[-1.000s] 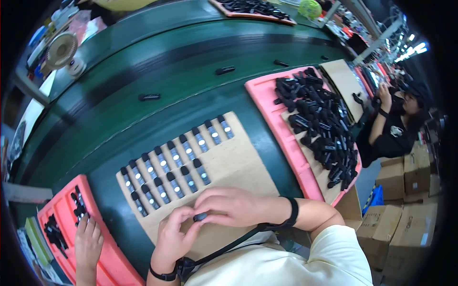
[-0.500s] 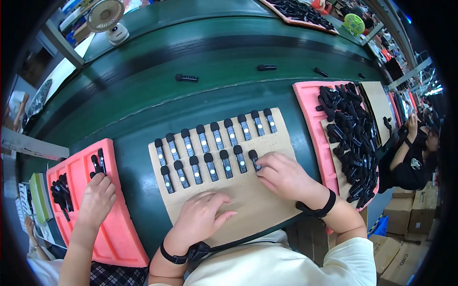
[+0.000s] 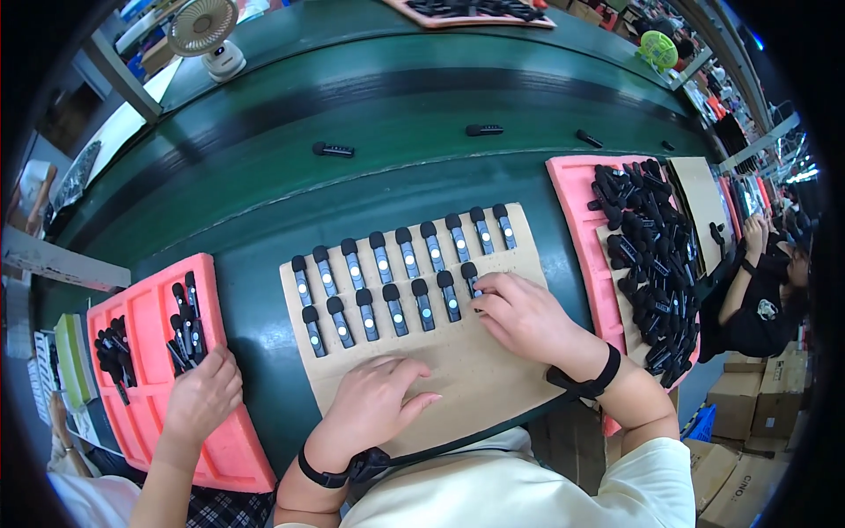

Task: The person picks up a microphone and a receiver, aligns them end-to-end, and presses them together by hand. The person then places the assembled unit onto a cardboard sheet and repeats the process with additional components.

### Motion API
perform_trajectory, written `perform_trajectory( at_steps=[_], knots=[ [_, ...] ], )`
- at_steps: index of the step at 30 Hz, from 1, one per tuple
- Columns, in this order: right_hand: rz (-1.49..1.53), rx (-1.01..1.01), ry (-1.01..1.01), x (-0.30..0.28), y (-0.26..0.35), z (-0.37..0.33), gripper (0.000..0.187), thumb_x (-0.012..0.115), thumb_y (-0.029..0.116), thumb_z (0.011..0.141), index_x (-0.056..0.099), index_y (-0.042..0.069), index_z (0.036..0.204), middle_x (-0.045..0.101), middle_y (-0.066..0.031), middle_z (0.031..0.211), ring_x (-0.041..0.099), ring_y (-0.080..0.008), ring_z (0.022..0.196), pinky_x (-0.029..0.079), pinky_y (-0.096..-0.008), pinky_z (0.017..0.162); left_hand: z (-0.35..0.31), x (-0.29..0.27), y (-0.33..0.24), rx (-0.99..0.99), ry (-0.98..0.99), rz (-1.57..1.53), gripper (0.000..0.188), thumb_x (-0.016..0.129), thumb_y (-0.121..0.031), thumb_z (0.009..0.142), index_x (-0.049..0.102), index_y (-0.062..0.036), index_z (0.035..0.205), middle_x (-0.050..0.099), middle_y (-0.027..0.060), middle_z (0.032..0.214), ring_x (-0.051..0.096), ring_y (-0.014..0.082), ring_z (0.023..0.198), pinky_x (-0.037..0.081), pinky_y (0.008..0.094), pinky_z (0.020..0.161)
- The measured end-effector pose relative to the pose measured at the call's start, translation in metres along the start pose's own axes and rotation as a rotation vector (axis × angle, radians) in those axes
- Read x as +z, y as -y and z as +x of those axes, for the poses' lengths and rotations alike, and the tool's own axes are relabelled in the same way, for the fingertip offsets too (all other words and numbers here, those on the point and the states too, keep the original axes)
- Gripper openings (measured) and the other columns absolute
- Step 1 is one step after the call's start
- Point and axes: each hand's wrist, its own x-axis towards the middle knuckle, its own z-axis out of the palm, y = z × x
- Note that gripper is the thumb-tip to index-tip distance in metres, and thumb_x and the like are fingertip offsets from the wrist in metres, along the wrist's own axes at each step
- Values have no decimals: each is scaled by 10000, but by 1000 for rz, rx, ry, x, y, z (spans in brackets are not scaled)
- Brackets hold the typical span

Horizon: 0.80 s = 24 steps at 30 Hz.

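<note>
A long green worktable (image 3: 251,231) curves across everything before me, with brown cartons (image 3: 748,392) stacked to the near right and a co-worker in black (image 3: 764,308) at the right edge. On my right lies a pink tray (image 3: 572,187) heaped with black devices (image 3: 647,255); on my left a second pink tray (image 3: 246,449) holds fewer, and another person's hand (image 3: 207,392) reaches into it. Between the trays, right in front of me, is a cardboard sheet (image 3: 475,387). A pale fan (image 3: 202,31) stands at the far left, a smaller green fan (image 3: 657,50) at the far right. My left hand (image 3: 374,396) rests low over the sheet's near left part, thumb and fingers spread apart, with nothing in them. My right hand (image 3: 524,321) is at the right end of the near row, thumb and forefinger pinched together on the lower end of a foam-topped device (image 3: 472,278) lying on the cardboard. Six more lie left of it, and nine make up the far row (image 3: 407,253), foam tips pointing away from me, most showing a light round dot.
</note>
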Motion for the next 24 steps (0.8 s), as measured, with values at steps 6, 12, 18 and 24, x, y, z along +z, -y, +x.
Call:
perform_trajectory(
  at_steps=[6,12,18,24],
  knots=[
    [38,18,-9,-37,-16,23,260,716,86,765,615,71,1005,595,-111,1084,610,-312,1003,515,-397,849,-4,-15,-6,40,-8,-128,273,768,-219,799,653,-56,986,700,105,925,683,266,842,537,360,735],
    [22,64,1,-60,-86,84,274,708,90,798,611,51,1052,590,-141,1103,573,-352,1081,483,-401,918,-4,-60,-12,61,-132,-391,233,761,-132,801,667,-26,987,717,112,971,691,232,867,543,326,766],
    [-191,131,76,-50,-146,148,309,689,129,843,595,36,1123,568,-169,1176,554,-375,1116,472,-422,952,31,-116,4,-13,-364,-113,195,743,-155,824,648,-5,906,695,119,877,674,255,784,533,333,714],
    [-221,290,219,-27,-157,186,297,679,129,856,591,45,1127,560,-175,1207,549,-377,1123,472,-436,946,74,-155,55,-266,-427,106,179,710,-131,855,648,24,921,690,114,838,670,206,787,534,309,725]
  ],
)
